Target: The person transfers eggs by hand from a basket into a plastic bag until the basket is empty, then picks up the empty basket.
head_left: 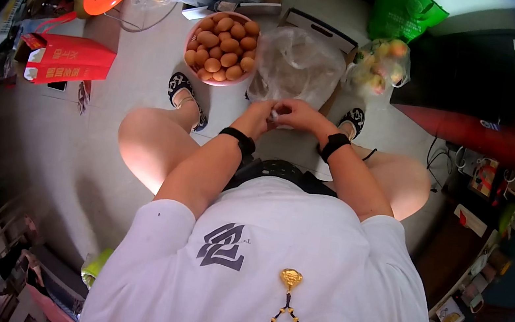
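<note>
Eggs [229,45], heaped in pink basket [229,83] beside clear bag [298,64]: likely fragile; cup each gently. Bag: likely light, limp; pinch rim. Left hand [256,118], right hand [303,116]: fingers curled together, contents unclear.

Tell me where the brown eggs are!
In the head view, the brown eggs fill a pink container on the floor, just left of the clear plastic bag.

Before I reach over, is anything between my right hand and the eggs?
Yes, the plastic bag lies between your right hand and the eggs; your left hand is close beside that line.
</note>
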`<action>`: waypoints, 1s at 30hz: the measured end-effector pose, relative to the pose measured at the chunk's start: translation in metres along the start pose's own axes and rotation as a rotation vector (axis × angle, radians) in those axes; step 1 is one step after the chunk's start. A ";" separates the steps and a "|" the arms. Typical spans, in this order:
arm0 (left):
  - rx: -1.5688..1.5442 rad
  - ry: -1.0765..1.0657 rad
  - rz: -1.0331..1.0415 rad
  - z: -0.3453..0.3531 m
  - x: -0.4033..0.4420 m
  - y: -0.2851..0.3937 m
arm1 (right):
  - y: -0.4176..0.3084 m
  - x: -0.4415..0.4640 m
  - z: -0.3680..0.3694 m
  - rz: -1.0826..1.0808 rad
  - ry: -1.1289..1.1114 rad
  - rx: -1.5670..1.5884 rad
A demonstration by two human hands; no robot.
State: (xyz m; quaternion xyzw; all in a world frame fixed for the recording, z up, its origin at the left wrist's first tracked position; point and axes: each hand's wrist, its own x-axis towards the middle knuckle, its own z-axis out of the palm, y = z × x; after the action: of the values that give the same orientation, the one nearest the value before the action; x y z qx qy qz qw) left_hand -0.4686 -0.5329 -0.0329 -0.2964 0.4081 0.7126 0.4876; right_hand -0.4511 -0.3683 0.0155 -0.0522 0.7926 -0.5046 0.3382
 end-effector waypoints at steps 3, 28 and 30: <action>-0.029 0.243 0.015 0.003 -0.003 0.003 | 0.002 0.012 -0.022 0.244 0.090 0.284; 0.604 0.427 0.386 -0.013 0.032 0.003 | -0.038 0.073 -0.095 0.047 0.674 -0.063; 0.620 0.402 0.407 -0.020 0.041 -0.004 | -0.056 0.079 -0.075 -0.014 0.587 -0.083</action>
State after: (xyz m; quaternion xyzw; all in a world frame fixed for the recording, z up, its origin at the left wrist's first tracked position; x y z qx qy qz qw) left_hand -0.4788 -0.5312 -0.0780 -0.1822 0.7406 0.5656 0.3137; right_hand -0.5702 -0.3719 0.0439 0.0767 0.8761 -0.4677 0.0885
